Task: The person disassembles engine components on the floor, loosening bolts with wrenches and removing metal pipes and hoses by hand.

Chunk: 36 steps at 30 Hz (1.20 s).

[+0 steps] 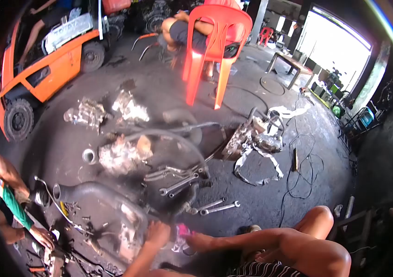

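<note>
Near the bottom centre, my left hand (158,234) has its fingers curled, close to a dirty metal engine part (129,237); whether it holds anything is hidden. My right hand (199,241) is closed on a pink cloth (184,230), just right of my left hand. A shiny metal piece (178,244) lies below the cloth, partly blurred. A thick dark hose (90,188) runs along the floor to the engine part. Beyond my hands lie several wrenches (219,207) on the dark floor.
A co-worker's hand (43,237) reaches over metal parts at the lower left. Engine parts (125,154) and an engine block (245,138) with white straps lie ahead. Behind them stand a red chair (219,32) with a seated person and an orange forklift (53,74). Black cable (298,196) loops at right.
</note>
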Tool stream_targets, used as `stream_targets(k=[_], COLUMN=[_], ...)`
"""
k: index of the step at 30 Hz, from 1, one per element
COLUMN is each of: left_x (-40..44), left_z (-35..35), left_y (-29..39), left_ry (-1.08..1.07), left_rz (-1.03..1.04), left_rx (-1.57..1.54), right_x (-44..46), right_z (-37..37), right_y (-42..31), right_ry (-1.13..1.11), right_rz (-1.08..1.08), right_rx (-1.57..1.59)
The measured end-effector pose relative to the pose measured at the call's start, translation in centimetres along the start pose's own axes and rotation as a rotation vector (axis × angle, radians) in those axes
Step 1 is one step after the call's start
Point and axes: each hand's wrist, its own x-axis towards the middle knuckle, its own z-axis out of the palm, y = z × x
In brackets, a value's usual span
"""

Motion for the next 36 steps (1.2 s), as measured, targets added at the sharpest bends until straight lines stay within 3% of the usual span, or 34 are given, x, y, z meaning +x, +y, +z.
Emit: stream_targets(k=[1,3,5,6,7,9,11,13,14,15,16,20,22,24,26,30,32,35,36], left_x=[-0.7,-1.6,-2.4,-2.8,-3.4,-3.5,-3.5,-3.3,-3.3,-3.4,-3.1,-3.3,-3.4,-3.1,-2.9,-2.9,-2.9,-2.9,-3.1], left_z=[0.3,0.1,1.6,1.8,0.5,0.3,1.9,1.6,1.4,1.2,1.7,1.3,1.1,1.1,1.3,1.0,1.1,1.2,1.0], left_y=[0.3,0.7,0.8,1.2,2.2,2.5,2.6,2.4,2.3,2.4,2.4,2.5,2.6,2.8,2.7,2.8,2.9,2.9,2.9], left_ry=[0.031,-0.008,0.146,0.239,0.233,0.235,0.388,0.374,0.348,0.311,0.371,0.451,0.441,0.456,0.465,0.469,0.460,0.452,0.447], left_rz=[0.009,-0.053,-0.047,-0.063,-0.164,-0.166,-0.150,-0.126,-0.131,-0.140,-0.141,-0.106,-0.119,-0.140,-0.146,-0.155,-0.162,-0.163,-0.155], left_rx=[0.021,-0.084,-0.114,-0.155,-0.200,-0.202,-0.151,-0.125,-0.204,-0.292,-0.218,-0.125,-0.144,-0.147,-0.153,-0.138,-0.132,-0.151,-0.125], right_x=[0.4,0.5,0.9,1.4,1.7,1.5,1.5,1.8,2.2,2.6,2.5,0.9,-0.3,-2.2,-3.9,-5.5,-6.0,-5.8,-5.3], right_z=[-1.1,-6.0,-9.9,-10.6,-10.3,-7.7,-5.9,-4.3,-3.3,-4.2,-4.8,-8.1,-9.9,-10.3,-10.9,-10.2,-9.0,-6.1,-5.8], right_y=[-0.9,-4.1,-6.5,-7.1,-7.5,-7.8,-7.0,-5.4,-3.8,-3.2,-2.1,5.2,8.7,12.3,14.0,14.5,14.3,15.7,15.0], right_ry=[-0.091,-0.033,-0.001,0.210,0.422,0.393,0.378,0.204,0.293,0.297,0.302,0.395,0.493,0.586,0.415,0.210,0.121,0.203,0.133], right_rz=[0.075,0.127,0.185,0.124,0.063,0.125,0.188,0.179,-0.003,0.105,0.144,0.266,0.436,0.475,0.659,0.690,0.489,0.375,0.484], right_rx=[0.050,0.024,0.015,-0.017,-0.042,-0.169,-0.309,-0.071,-0.166,0.370,0.555,0.111,0.098,-0.009,-0.061,-0.133,-0.251,-0.472,-0.367])
